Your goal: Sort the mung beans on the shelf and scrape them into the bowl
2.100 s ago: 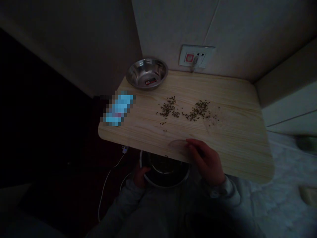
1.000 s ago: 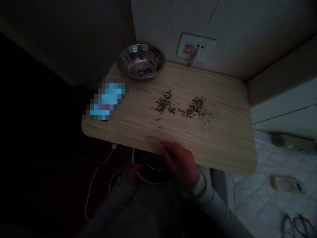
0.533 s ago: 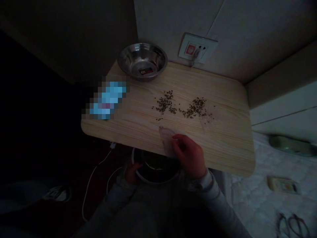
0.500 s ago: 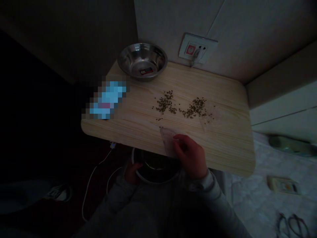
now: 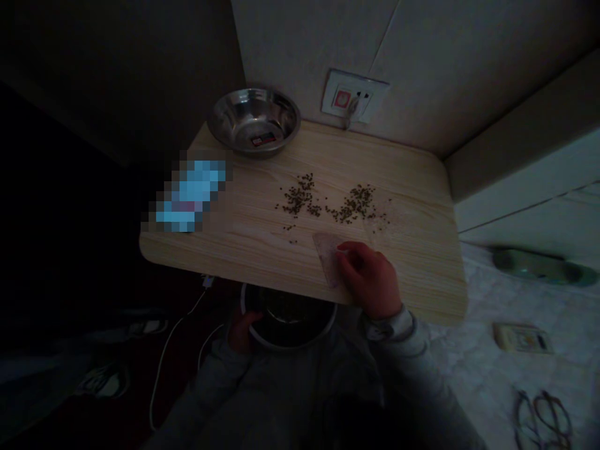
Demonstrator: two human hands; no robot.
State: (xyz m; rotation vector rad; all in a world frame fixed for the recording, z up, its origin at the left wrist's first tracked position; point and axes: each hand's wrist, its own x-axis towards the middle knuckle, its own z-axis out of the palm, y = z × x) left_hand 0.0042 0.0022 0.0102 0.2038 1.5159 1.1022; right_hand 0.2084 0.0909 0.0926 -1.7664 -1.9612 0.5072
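before you, a pale wood-grain tabletop (image 5: 248, 247) bears two scatters of small dark grains (image 5: 360, 200). on your left sit a metal bowl (image 5: 234, 125) and a pixelated glowing screen (image 5: 193, 195).

We seem to be in a home, likely a bedroom: white quilted bedding (image 5: 464, 369) spreads right of our right-hand fingers (image 5: 349, 272), bearing what looks like a remote control (image 5: 524, 339). Under the fingers is a small wood-grain worktop (image 5: 412, 250); beyond them, a wall socket (image 5: 355, 97) and, farther left, a steel bowl (image 5: 227, 125).
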